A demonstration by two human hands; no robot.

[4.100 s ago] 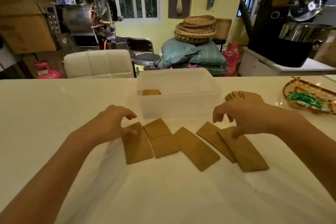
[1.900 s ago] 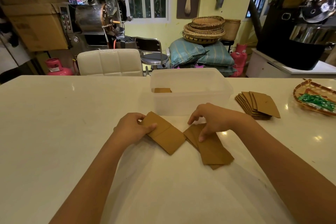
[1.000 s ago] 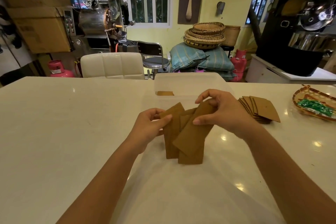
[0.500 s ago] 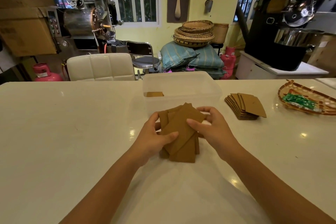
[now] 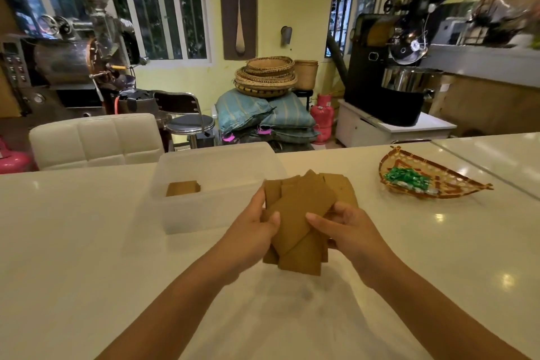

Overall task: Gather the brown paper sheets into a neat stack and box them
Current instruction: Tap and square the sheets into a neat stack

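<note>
Now plastic box (image 5: 187, 213) holds 1 small brown stack (image 5: 183, 187); hands grip loose sheets (image 5: 298, 213).

brown paper sheets (image 5: 298, 222) sitting fanned and misaligned, raised off the counter (image 5: 87, 257), just right of clear plastic box (image 5: 210, 184); one small stack (image 5: 182, 187) lying inside box.

Yellow walls, barred windows (image 5: 163, 9), white padded chair (image 5: 96, 140), stacked woven baskets (image 5: 266, 74), glossy white counter (image 5: 73, 242).
</note>
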